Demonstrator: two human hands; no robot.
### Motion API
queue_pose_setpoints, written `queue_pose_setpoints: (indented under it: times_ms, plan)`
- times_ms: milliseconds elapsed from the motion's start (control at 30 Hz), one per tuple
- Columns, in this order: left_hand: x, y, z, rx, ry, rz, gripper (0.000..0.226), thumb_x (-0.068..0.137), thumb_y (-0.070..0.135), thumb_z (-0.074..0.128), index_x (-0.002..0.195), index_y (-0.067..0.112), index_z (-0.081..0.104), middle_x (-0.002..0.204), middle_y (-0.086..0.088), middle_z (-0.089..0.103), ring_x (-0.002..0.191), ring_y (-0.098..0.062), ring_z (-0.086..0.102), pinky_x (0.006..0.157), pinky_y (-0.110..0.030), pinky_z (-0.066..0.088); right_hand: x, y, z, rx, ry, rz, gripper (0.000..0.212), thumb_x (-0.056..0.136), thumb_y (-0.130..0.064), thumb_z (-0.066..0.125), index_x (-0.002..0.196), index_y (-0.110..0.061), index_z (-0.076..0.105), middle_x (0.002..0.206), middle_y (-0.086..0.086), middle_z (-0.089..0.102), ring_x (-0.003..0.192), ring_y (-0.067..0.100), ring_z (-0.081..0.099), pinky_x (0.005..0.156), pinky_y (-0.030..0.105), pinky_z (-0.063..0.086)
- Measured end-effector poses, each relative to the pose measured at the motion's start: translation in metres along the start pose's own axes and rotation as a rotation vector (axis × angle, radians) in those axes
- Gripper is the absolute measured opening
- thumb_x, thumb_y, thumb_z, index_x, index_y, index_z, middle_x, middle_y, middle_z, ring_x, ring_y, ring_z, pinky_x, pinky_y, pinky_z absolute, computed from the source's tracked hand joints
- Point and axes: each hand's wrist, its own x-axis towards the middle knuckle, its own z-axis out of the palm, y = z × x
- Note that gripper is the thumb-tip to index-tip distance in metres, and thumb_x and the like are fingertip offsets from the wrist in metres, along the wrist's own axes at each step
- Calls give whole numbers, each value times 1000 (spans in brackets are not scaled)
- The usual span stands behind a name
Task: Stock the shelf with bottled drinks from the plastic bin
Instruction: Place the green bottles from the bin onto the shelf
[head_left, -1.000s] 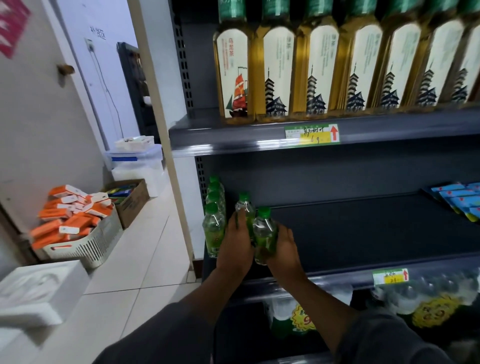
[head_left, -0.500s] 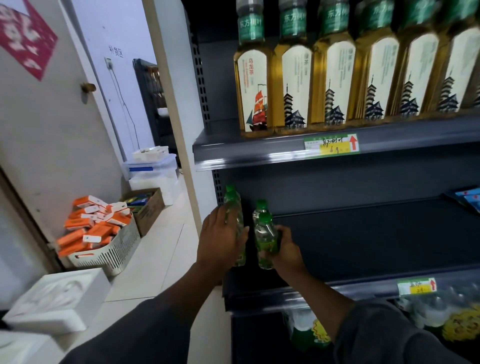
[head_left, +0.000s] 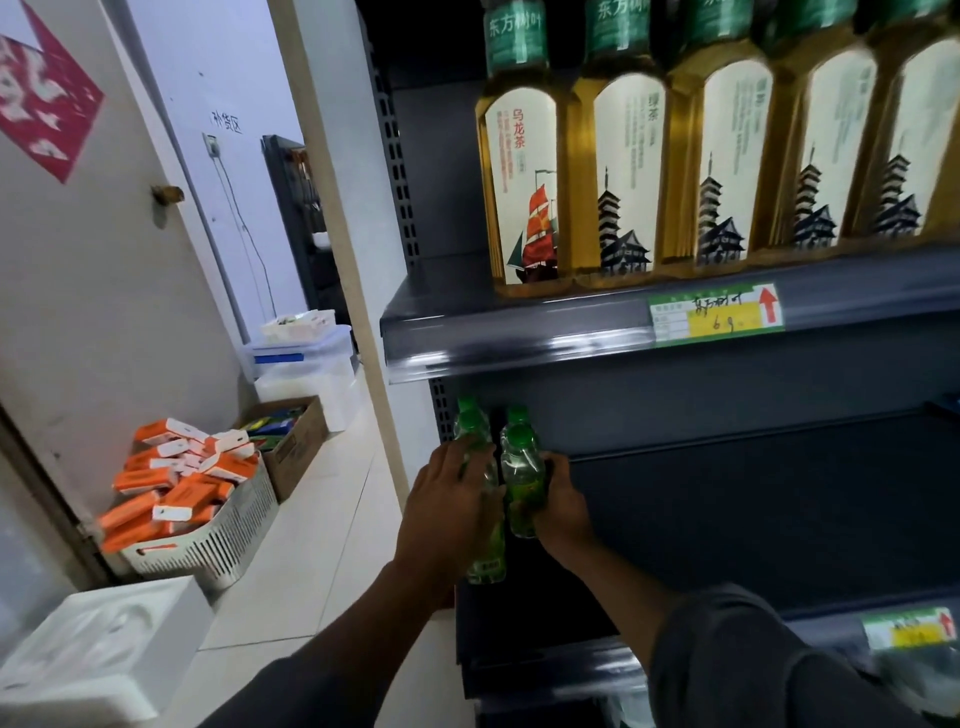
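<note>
Small clear bottles with green caps and green drink stand at the left end of the dark middle shelf (head_left: 753, 509). My left hand (head_left: 447, 499) wraps the left side of one green bottle (head_left: 485, 551) at the shelf's left edge. My right hand (head_left: 563, 501) grips another green bottle (head_left: 521, 478) just to its right. More green caps (head_left: 470, 408) show behind them, close to the shelf's back. The plastic bin is out of view.
Tall amber tea bottles (head_left: 623, 171) fill the upper shelf (head_left: 571, 338), which has a price tag (head_left: 714, 313). On the floor at left are a white basket of orange boxes (head_left: 197, 499), a cardboard box (head_left: 296, 441), a white foam block (head_left: 98, 644) and clear tubs (head_left: 301, 358).
The camera has swung left and up. Both hands have stayed on the green bottles at the shelf's left end and shifted them slightly toward the back.
</note>
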Motion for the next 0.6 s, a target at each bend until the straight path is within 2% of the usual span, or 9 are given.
queue_pose_setpoints:
  times_ms: [67, 133, 167, 233, 300, 367, 433, 500, 600]
  plan:
    - [3, -7, 4, 13, -10, 17, 55, 95, 43, 61, 143, 18, 52, 151, -6, 47, 136, -28, 45, 108, -39, 42, 15, 0, 7, -4, -10, 2, 47, 90, -13, 67, 127, -28, 42, 92, -11, 62, 79, 10, 64, 62, 17, 53]
    - [5, -8, 2, 15, -15, 28, 58, 94, 47, 61, 142, 17, 52, 150, -7, 47, 136, -28, 45, 106, -38, 43, 25, -4, 11, 11, -1, 2, 53, 88, -14, 69, 132, -25, 42, 103, -3, 65, 89, 19, 65, 77, 30, 55]
    - [7, -10, 3, 6, -17, 24, 59, 94, 51, 57, 142, 18, 52, 151, -5, 46, 136, -27, 44, 106, -37, 42, 32, -4, 14, 24, 8, 5, 54, 89, -13, 68, 135, -24, 42, 109, 1, 65, 93, 21, 63, 80, 32, 54]
    - [10, -12, 6, -20, -10, 4, 61, 94, 58, 46, 143, 21, 49, 152, -2, 44, 138, -24, 40, 107, -34, 40, 42, -4, 18, 35, 2, 20, 60, 89, -12, 68, 140, -23, 39, 112, 3, 61, 95, 21, 60, 77, 23, 48]
    - [12, -13, 7, -39, 5, -1, 63, 95, 63, 37, 145, 24, 46, 153, 0, 42, 139, -21, 39, 108, -34, 39, 50, -2, 22, 25, -15, 13, 67, 88, -11, 70, 144, -22, 35, 112, 3, 59, 94, 18, 56, 61, 8, 42]
    - [11, -13, 8, -45, 21, 7, 63, 96, 64, 33, 145, 26, 44, 153, 0, 43, 139, -21, 39, 108, -34, 40, 55, -3, 25, 15, -17, -12, 68, 90, -15, 70, 147, -22, 33, 120, 7, 61, 96, 17, 56, 55, 4, 36]
    - [11, -12, 9, -43, 33, 9, 62, 97, 62, 34, 145, 24, 45, 152, -2, 43, 139, -23, 39, 109, -36, 40, 54, -2, 25, 14, -9, 8, 66, 92, -23, 68, 148, -24, 34, 131, 10, 60, 101, 19, 57, 62, 12, 40]
    - [9, -7, 11, -38, 40, 10, 61, 97, 59, 36, 143, 20, 49, 149, -6, 46, 138, -27, 40, 110, -41, 42, 45, -1, 18, -16, -19, 24, 67, 93, -27, 67, 151, -26, 32, 135, 10, 58, 111, 25, 60, 77, 19, 39]
    - [7, 9, 15, 0, 24, 40, 63, 96, 59, 37, 142, 19, 50, 150, -9, 46, 141, -30, 37, 118, -47, 32, 31, 3, -7, -119, -25, 47, 73, 95, -19, 65, 156, -27, 25, 137, 5, 54, 126, 29, 55, 90, 20, 39]
